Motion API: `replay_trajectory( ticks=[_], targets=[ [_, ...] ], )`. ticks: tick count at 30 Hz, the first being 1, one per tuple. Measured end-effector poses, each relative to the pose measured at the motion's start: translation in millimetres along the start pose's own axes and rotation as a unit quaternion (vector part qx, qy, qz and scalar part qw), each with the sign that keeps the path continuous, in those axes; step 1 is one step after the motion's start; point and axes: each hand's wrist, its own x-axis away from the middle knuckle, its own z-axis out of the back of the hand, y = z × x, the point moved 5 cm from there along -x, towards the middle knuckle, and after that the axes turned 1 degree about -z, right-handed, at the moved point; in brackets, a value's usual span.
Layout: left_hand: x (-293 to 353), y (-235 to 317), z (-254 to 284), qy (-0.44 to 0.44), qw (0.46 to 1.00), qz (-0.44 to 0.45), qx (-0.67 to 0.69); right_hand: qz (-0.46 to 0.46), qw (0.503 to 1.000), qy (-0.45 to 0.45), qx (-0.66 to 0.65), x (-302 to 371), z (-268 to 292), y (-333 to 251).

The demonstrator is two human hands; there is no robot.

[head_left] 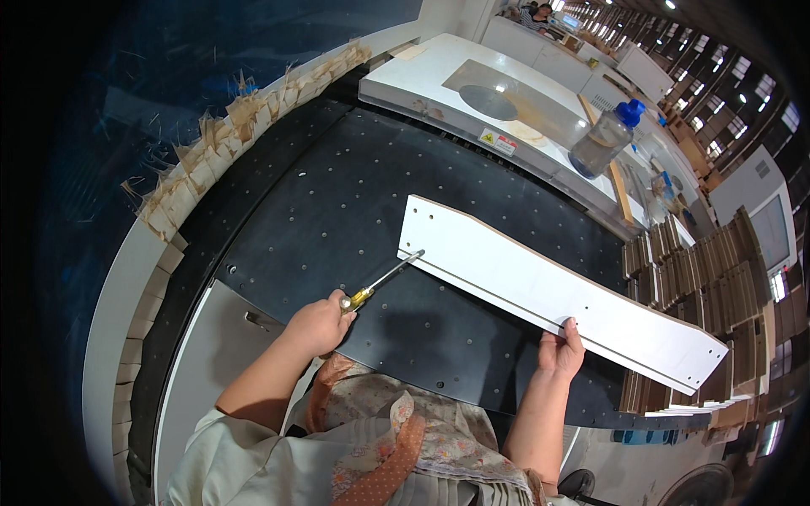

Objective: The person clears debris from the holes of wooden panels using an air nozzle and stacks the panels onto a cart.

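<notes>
A long white board [531,282] with small drilled holes near both ends and a groove along its near edge slants across the dark table. My left hand [325,323] is closed round the yellow handle of a screwdriver [364,295]. The screwdriver's metal tip rests at the board's left end, by the groove. My right hand [563,347] grips the board's near edge right of its middle, thumb on top and fingers underneath. Whether the board touches the table along its whole length I cannot tell.
The black tabletop [337,202] is dotted with small studs. Stacks of brown-edged boards [709,295] stand at the right. Beyond the table, a white machine bed [405,80] carries a clear bottle with a blue cap [606,139]. Torn brown strips [245,126] line the curved left edge.
</notes>
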Motion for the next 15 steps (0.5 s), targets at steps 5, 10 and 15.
replay_trajectory(
  ticks=[5, 10, 15],
  targets=[
    [2, -7, 5, -0.013, 1.0, 0.01, 0.005, 0.008, 1.0, 0.005, 0.003, -2, 3, -1],
    [1, -16, 6, -0.02, 0.999, 0.045, -0.023, 0.001, 1.0, 0.014, 0.002, -3, 4, -1],
    [-3, -18, 4, -0.016, 0.999, 0.039, -0.023, 0.006, 1.0, 0.008, 0.0, -3, 4, -1]
  ],
)
